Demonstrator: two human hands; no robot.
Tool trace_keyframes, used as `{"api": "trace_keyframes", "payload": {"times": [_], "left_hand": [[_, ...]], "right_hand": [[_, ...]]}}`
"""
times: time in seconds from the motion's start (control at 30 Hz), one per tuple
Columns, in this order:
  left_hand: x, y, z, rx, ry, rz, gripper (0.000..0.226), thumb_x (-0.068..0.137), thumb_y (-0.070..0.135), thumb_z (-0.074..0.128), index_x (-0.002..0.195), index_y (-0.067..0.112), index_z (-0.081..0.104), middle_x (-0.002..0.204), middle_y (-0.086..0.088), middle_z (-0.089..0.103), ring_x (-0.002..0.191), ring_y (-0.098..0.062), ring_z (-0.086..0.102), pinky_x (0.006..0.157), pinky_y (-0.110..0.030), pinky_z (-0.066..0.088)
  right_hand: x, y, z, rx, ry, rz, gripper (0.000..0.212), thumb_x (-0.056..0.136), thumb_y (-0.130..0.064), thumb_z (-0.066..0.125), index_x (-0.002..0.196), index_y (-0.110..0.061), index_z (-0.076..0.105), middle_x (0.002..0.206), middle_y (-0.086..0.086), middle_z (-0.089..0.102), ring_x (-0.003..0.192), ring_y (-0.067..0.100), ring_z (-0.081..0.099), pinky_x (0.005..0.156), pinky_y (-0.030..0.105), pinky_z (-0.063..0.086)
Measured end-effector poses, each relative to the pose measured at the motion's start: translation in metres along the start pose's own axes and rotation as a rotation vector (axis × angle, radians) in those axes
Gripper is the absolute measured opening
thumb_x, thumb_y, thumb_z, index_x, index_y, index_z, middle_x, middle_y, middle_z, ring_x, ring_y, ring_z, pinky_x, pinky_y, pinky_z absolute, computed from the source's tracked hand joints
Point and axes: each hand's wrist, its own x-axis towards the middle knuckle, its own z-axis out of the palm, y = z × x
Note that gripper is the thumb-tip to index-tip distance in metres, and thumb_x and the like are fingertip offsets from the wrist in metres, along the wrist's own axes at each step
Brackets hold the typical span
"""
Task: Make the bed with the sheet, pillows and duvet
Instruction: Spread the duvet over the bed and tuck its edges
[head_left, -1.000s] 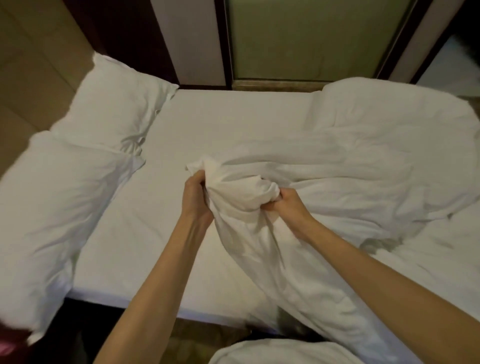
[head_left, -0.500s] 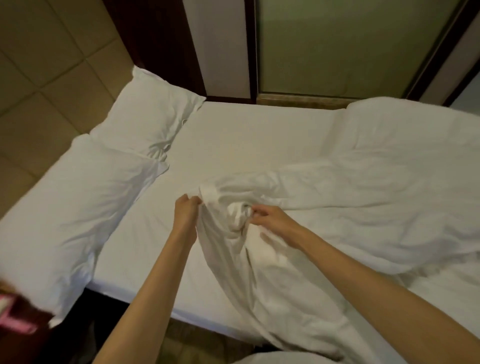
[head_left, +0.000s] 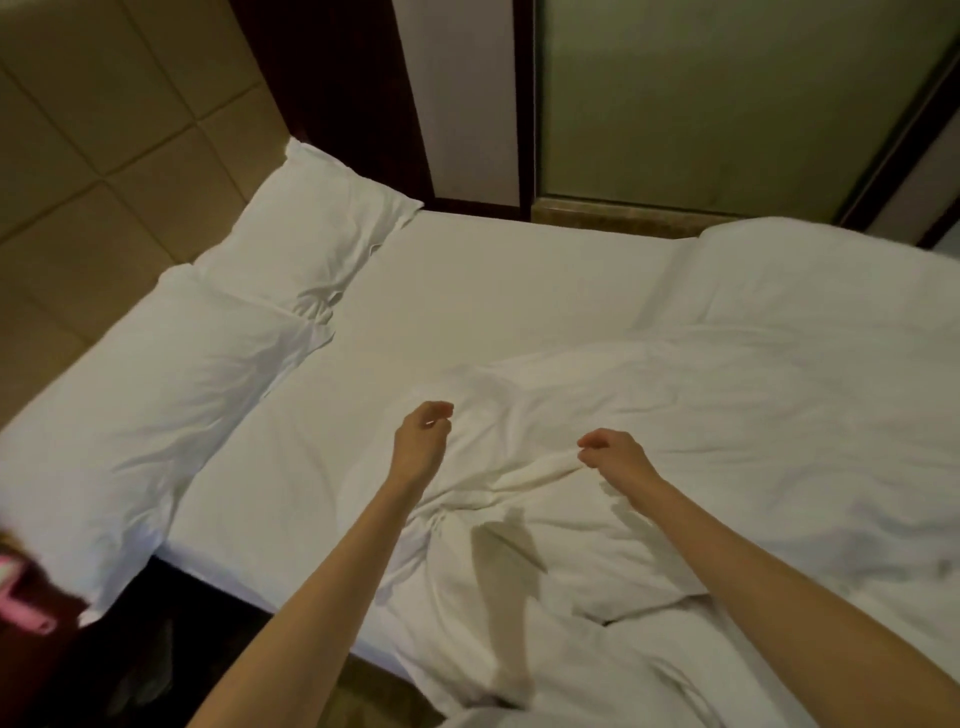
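Observation:
A white fitted sheet (head_left: 493, 291) covers the mattress. Two white pillows lie along the left side, one far (head_left: 311, 234) and one near (head_left: 145, 405), the near one hanging over the bed's corner. A rumpled white duvet (head_left: 753, 415) spreads over the right half and spills off the near edge. My left hand (head_left: 421, 441) hovers over the duvet's left corner, fingers loosely curled and apart, holding nothing. My right hand (head_left: 613, 457) pinches a raised fold of the duvet at its fingertips.
Tan padded panels (head_left: 104, 130) form the wall on the left. A frosted glass door (head_left: 727, 104) and dark frame stand behind the bed. A pink object (head_left: 21, 597) sits at the lower left beside the dark floor gap (head_left: 130, 649).
Both hands held a bunched duvet corner together; now the corner lies flatter on the bed, the hands have moved apart, and the left hand has let go.

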Motion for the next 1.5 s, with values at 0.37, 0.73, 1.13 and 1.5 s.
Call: {"api": "trace_keyframes", "payload": {"times": [0.37,0.73,1.13,1.5], "left_hand": [[0.052,0.006,0.102,0.533,-0.292,0.152,0.04,0.091,0.011,0.056,0.131,0.006,0.05,0.132,-0.013,0.053,0.116,-0.027,0.053,0.098,-0.033,0.039],[0.133,0.003,0.206,0.953,-0.546,0.21,0.069,0.085,0.041,0.065,0.143,0.021,0.031,0.148,-0.004,0.032,0.135,-0.026,0.031,0.106,-0.043,0.029],[0.124,-0.023,0.276,0.939,-0.602,0.244,0.026,0.094,0.025,0.044,0.11,0.006,0.049,0.115,-0.014,0.058,0.111,-0.032,0.053,0.09,-0.037,0.04],[0.129,0.011,0.225,0.515,-0.472,0.071,0.017,0.093,0.008,0.04,0.089,-0.001,0.054,0.101,-0.025,0.064,0.096,-0.038,0.06,0.075,-0.036,0.042]], "right_hand": [[0.042,0.085,-0.098,0.069,0.338,0.262,0.031,0.083,-0.007,0.063,0.114,-0.002,0.06,0.115,0.022,0.063,0.106,0.034,0.06,0.087,0.035,0.046],[0.069,0.136,-0.167,-0.125,0.568,0.539,0.047,0.086,-0.021,0.063,0.129,-0.008,0.05,0.134,0.021,0.042,0.127,0.037,0.039,0.101,0.043,0.034],[0.071,0.163,-0.14,0.49,0.751,0.901,0.075,0.09,-0.011,0.06,0.147,0.003,0.013,0.144,0.026,0.036,0.127,0.04,0.044,0.099,0.041,0.04],[0.085,0.079,-0.138,0.202,0.787,0.709,0.038,0.101,-0.004,0.028,0.137,-0.002,0.042,0.144,0.015,0.039,0.135,0.027,0.038,0.106,0.025,0.032]]}}
